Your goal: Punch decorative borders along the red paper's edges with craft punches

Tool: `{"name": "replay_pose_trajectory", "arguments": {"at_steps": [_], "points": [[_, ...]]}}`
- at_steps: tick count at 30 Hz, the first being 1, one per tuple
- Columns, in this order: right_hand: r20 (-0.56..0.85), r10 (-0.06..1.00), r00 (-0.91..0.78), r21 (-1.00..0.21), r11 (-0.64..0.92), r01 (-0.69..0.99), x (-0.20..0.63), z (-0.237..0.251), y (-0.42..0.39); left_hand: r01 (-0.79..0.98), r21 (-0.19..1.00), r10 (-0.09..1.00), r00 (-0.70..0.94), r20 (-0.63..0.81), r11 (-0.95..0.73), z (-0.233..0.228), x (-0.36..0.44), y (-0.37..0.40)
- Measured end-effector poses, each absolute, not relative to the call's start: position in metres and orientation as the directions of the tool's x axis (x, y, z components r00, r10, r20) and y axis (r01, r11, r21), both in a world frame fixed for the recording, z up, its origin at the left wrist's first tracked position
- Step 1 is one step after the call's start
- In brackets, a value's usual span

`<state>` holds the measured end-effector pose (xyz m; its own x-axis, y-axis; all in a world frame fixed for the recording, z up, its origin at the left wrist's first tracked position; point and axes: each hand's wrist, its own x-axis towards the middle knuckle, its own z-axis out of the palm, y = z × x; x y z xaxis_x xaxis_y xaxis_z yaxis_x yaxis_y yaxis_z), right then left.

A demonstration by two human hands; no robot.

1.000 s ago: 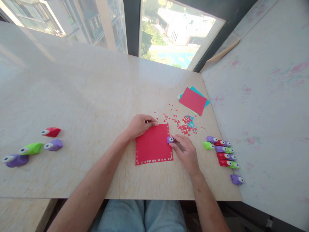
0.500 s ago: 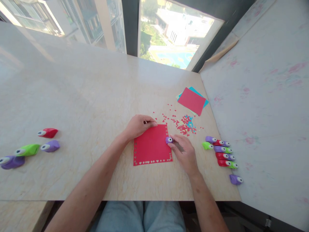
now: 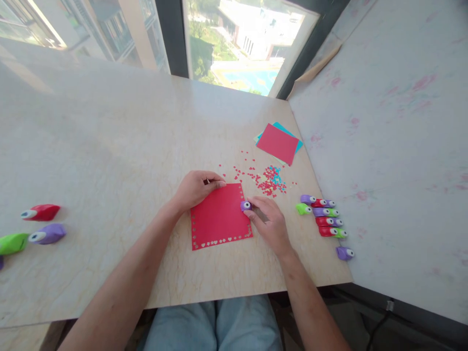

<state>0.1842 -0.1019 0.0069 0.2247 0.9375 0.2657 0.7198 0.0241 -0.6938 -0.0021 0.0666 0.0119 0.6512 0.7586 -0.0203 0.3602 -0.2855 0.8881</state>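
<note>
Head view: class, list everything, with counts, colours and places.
Sheet: 1, red, table's middle
Held punch: 1, purple, sheet's right edge
Right punches: 11, purple, red, green, by wall
Left punches: 4 (one cropped), red, purple, green, left
Cards: 3+, red, blue, pale, upper right
Confetti: many, red, blue, yellowish, beyond sheet
Table: 1, cream, beneath
Wall: 1, white, pink-flowered, right
Window: 2 panes, dark-framed, top
Buildings: 2+, pale, outside
Legs: 2, blue trousers, bottom
Left hand: 1, bare, on sheet
Right hand: 1, bare, on held punch

Bright daylight through the window [image 3: 243, 48]
</note>
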Motion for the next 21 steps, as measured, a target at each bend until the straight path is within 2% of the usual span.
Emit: {"name": "replay_pose_trajectory", "arguments": {"at_steps": [4, 7, 10, 13, 17, 21], "points": [[0.236, 0.935, 0.264, -0.758, 0.007, 0.652, 0.185, 0.006, -0.103, 0.372, 0.881, 0.765, 0.644, -0.017, -0.293, 0.011, -0.002, 0.066], [0.187, 0.913, 0.362, -0.836, -0.046, 0.547, 0.184, 0.005, -0.104, 0.38, 0.872, 0.765, 0.643, -0.01, -0.308, 0.01, -0.002, 0.066], [0.099, 0.869, 0.485, -0.911, -0.117, 0.396, 0.186, 0.007, -0.103, 0.391, 0.862, 0.771, 0.637, 0.001, -0.324, 0.011, -0.002, 0.066], [-0.028, 0.853, 0.521, -0.939, -0.201, 0.28, 0.193, 0.017, -0.098, 0.398, 0.854, 0.771, 0.636, 0.007, -0.336, 0.012, -0.002, 0.065], [-0.256, 0.893, 0.37, -0.92, -0.343, 0.191, 0.208, 0.034, -0.088, 0.399, 0.851, 0.775, 0.632, 0.014, -0.341, 0.012, -0.001, 0.064], [-0.417, 0.895, 0.159, -0.868, -0.444, 0.22, 0.217, 0.046, -0.077, 0.403, 0.843, 0.777, 0.629, 0.027, -0.355, 0.01, -0.001, 0.064]]}}
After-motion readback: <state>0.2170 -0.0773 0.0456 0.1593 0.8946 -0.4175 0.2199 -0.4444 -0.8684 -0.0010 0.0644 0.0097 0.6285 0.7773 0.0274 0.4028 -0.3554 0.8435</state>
